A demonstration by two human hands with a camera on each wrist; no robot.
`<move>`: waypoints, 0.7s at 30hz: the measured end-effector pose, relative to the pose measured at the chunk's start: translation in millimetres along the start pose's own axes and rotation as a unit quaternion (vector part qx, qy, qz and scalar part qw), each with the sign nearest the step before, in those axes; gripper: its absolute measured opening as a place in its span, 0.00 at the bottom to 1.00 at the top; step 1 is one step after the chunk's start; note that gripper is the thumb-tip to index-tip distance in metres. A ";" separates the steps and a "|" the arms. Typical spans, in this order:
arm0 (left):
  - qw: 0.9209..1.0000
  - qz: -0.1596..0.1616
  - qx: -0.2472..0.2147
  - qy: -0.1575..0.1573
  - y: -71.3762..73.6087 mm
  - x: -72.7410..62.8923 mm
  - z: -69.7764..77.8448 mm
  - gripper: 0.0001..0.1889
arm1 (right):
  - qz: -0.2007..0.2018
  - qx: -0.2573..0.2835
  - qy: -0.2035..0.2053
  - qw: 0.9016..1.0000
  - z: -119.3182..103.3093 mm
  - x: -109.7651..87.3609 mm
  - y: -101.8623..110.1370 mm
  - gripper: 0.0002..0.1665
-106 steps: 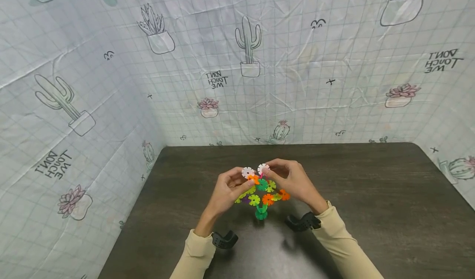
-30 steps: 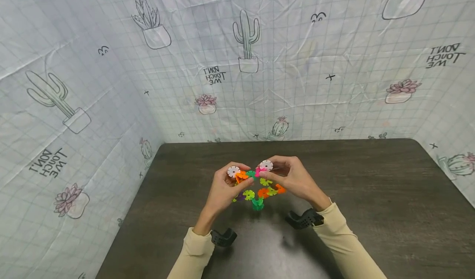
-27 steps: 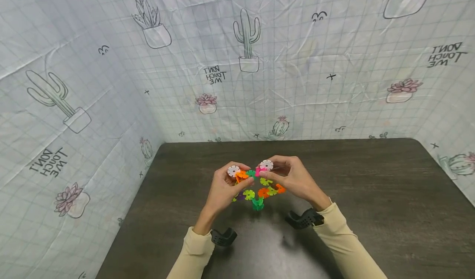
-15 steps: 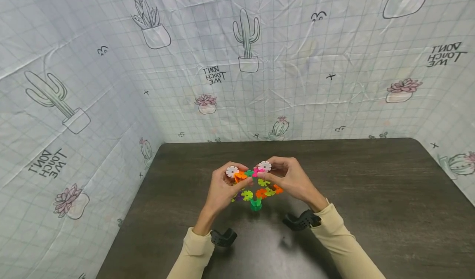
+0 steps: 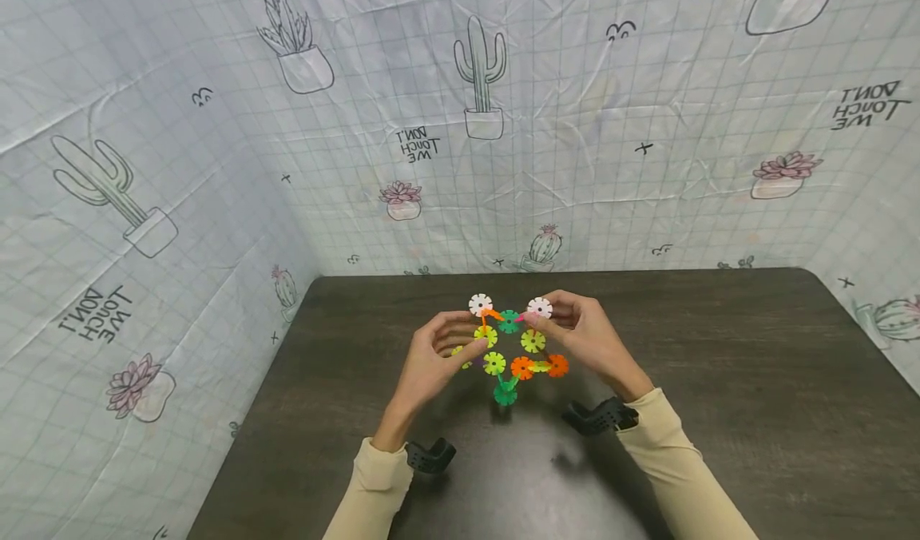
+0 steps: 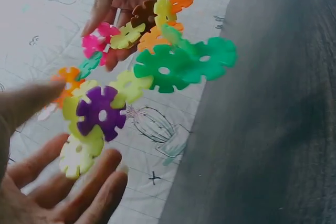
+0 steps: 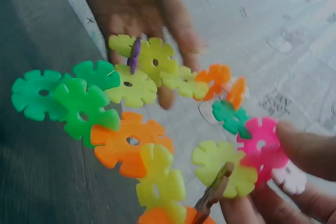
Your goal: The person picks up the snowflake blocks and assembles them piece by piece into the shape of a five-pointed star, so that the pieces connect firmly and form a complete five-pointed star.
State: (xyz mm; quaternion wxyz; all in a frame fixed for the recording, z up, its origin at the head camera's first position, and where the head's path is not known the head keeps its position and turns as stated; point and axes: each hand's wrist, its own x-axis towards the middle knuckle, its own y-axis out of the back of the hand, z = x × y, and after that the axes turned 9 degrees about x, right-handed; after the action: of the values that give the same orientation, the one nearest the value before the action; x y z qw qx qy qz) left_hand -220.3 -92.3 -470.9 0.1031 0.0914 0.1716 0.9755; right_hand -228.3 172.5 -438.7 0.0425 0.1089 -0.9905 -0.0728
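Observation:
A ring-like figure of linked plastic snowflake discs (image 5: 509,321) is held up in front of me. Its discs are white, orange, green, pink, purple, brown and yellow-green. My right hand (image 5: 585,332) pinches the upper right corner, with the thumb on a pink disc (image 7: 261,142) and the fingers behind it beside a white disc (image 7: 290,178). My left hand (image 5: 431,360) stays at the left side with loosely spread fingers behind the yellow-green discs (image 6: 81,153). Two joined green discs (image 6: 164,69) form the lower tip.
Below is a dark wooden table (image 5: 345,324). A pale curtain (image 5: 575,125) printed with cacti surrounds its back and sides. Black wrist mounts (image 5: 431,455) sit by both sleeve cuffs, and the hands' shadows fall on the tabletop.
The left hand has loosened from the upper orange and green discs and sits lower left. The right hand has moved up and right with the figure, whose top corners now stand wider in view.

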 end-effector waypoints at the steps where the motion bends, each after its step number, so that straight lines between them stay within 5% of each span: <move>1: 1.000 0.004 0.003 0.001 -0.7 0.3 -1.6 0.23 | 0.006 0.005 -0.006 1.000 1.9 1.0 3.0 0.20; 12: 0.997 0.068 0.006 0.023 -27.3 2.2 -28.7 0.12 | 0.018 -0.067 -0.118 0.991 35.1 2.8 24.2 0.33; 21: 0.992 0.098 0.020 0.071 -39.6 14.6 -49.6 0.08 | 0.024 -0.027 -0.156 0.987 61.4 11.6 24.6 0.30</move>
State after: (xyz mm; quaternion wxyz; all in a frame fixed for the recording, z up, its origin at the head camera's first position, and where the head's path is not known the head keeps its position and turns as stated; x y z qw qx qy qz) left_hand -238.3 -68.2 -528.6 -0.0072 0.0405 0.1882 0.9813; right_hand -250.9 201.9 -494.7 -0.1074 0.0710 -0.9851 -0.1142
